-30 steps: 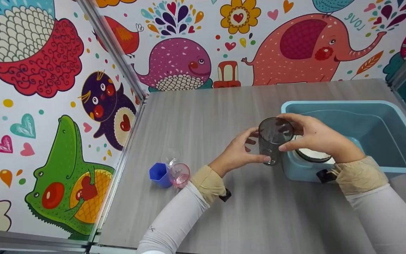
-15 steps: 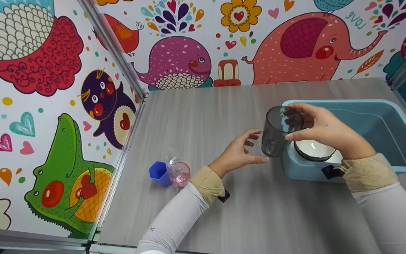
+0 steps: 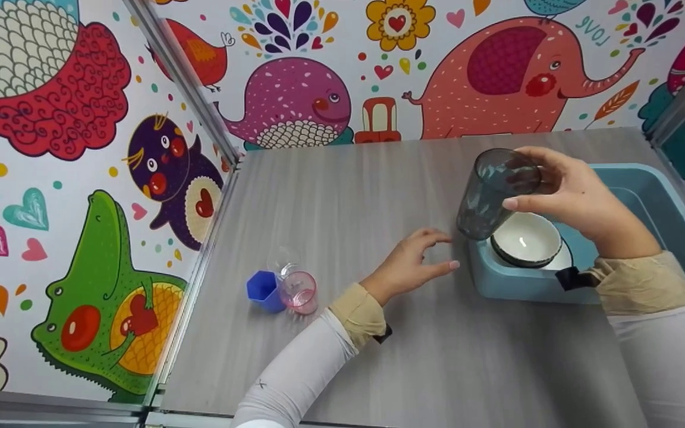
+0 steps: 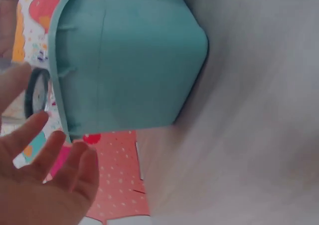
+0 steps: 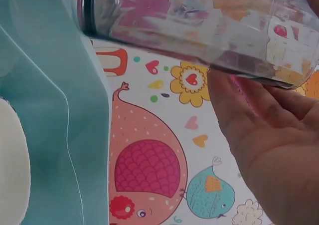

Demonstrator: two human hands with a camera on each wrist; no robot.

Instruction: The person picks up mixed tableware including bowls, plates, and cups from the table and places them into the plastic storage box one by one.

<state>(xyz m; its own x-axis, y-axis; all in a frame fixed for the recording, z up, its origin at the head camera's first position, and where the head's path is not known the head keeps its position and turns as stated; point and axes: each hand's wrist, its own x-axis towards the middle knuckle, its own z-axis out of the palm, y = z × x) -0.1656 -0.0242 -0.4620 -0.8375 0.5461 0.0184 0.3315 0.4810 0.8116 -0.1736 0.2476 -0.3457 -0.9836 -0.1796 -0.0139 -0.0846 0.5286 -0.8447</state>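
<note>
A tall dark smoky drinking glass (image 3: pixel 485 196) is gripped near its rim by my right hand (image 3: pixel 586 202), thumb on one side and fingers on the other. It tilts over the near left corner of the light blue basin (image 3: pixel 485 279). In the right wrist view the glass (image 5: pixel 199 30) spans the top, its thick base beside the basin's rim. My left hand (image 3: pixel 414 264) holds nothing; its fingers are spread and gently bent, left of the basin. A white bowl with a dark outside (image 3: pixel 527 238) sits in the basin on a white plate (image 3: pixel 563 257).
On the left of the grey table (image 3: pixel 342 202) stand a blue hexagonal cup (image 3: pixel 264 291), a pink clear glass (image 3: pixel 299 292) and a clear glass (image 3: pixel 283 260), close together. Cartoon-printed walls (image 3: pixel 200 107) with metal frame edges border the table at the left and back.
My right hand has carried the smoky glass up and right, away from the left hand, which has let go of it. The glass tilts more, and the bowl below shows more fully.
</note>
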